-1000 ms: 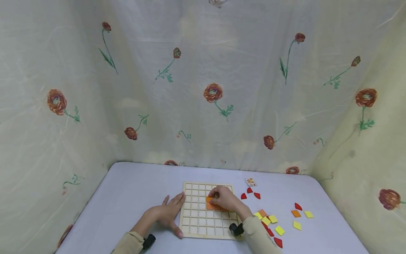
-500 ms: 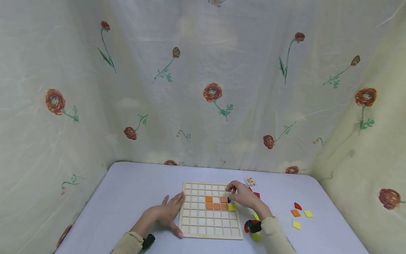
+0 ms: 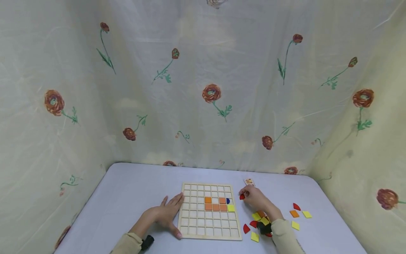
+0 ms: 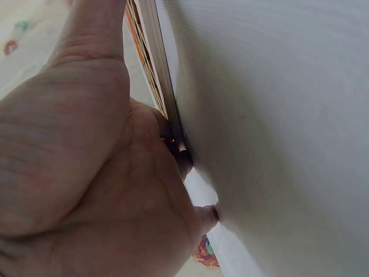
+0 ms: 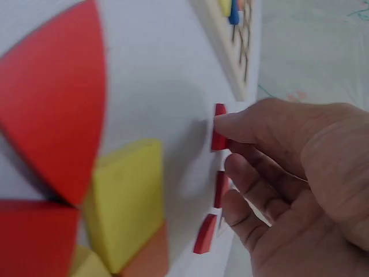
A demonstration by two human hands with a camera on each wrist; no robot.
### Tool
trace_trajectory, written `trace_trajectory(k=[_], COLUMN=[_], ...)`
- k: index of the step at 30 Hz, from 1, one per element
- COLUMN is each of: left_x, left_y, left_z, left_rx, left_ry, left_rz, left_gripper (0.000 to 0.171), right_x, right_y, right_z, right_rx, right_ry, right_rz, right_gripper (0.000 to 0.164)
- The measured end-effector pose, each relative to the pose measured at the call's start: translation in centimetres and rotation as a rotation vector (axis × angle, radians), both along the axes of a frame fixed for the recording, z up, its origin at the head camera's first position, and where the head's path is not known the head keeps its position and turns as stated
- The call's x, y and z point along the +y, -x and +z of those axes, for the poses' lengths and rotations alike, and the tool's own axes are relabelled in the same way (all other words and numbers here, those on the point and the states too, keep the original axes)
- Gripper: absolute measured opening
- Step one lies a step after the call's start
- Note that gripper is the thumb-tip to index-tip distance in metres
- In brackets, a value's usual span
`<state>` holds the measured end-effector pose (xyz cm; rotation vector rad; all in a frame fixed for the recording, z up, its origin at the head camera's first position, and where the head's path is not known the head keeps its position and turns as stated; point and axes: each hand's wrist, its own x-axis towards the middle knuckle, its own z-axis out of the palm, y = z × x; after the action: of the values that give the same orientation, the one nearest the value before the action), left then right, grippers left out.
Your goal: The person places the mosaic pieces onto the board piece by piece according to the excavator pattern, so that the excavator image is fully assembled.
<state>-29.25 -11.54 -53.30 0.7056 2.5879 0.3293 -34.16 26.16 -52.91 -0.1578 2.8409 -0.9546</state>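
Observation:
My left hand (image 3: 162,216) lies with fingers spread along the left side of a wooden grid board (image 3: 191,235). Its fingertips meet the board's edge and its thumb is by the near corner. In the board's cells sit an orange square tile (image 3: 208,200), several salmon square tiles, a yellow square tile (image 3: 231,208) and a dark blue rounded piece (image 3: 228,201). Right of the board, my right hand (image 3: 256,199) pinches a red quarter-circle piece (image 5: 218,135) between thumb and fingers. Two more red pieces (image 5: 204,234) lie just past its fingers in the right wrist view.
Red, yellow and orange pieces cluster near the right wrist, among them a yellow tile (image 3: 255,236). Farther right lie an orange tile (image 3: 294,213) and a few others. A small printed card (image 3: 248,181) is behind the right hand. A flowered curtain (image 3: 203,123) surrounds the white table.
My right hand has left the orange tile in its cell and moved right, off the board, to the red quarter-circle piece. The left hand has stayed at the board's edge.

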Motion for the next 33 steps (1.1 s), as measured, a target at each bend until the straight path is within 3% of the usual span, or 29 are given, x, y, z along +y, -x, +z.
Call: trace_trajectory(k=[4,8,16,22,26,33], left_x=[0.0,0.1,0.0,-0.1,-0.1,0.0], left_y=[0.0,0.0,0.0,0.0,-0.1,-0.1], left_z=[-0.1,0.0,0.0,0.0,0.1,0.4], left_rx=[0.004,-0.008,-0.007,-0.014,-0.017,-0.014], left_ry=[0.007,0.000,0.003,-0.013,-0.018,-0.004], left_rz=[-0.001,-0.001,0.002,-0.002,-0.003,0.000], left_gripper=[0.138,0.138,0.138,0.138,0.137,0.137], right_x=[0.3,0.5,0.9,1.1,1.2,1.7], right_y=[0.0,0.0,-0.1,-0.2,-0.2,-0.2], right_z=[-0.4,-0.5,-0.9,-1.2,-1.0,-0.8], right_rx=[0.036,0.022,-0.041,-0.037,-0.025,-0.024], right_ry=[-0.021,-0.035,-0.045,-0.025,-0.029,-0.047], right_rz=[0.013,-0.028,-0.125,-0.109,-0.054,-0.046], right_gripper=[0.018,0.011,0.024,0.022,0.014,0.018])
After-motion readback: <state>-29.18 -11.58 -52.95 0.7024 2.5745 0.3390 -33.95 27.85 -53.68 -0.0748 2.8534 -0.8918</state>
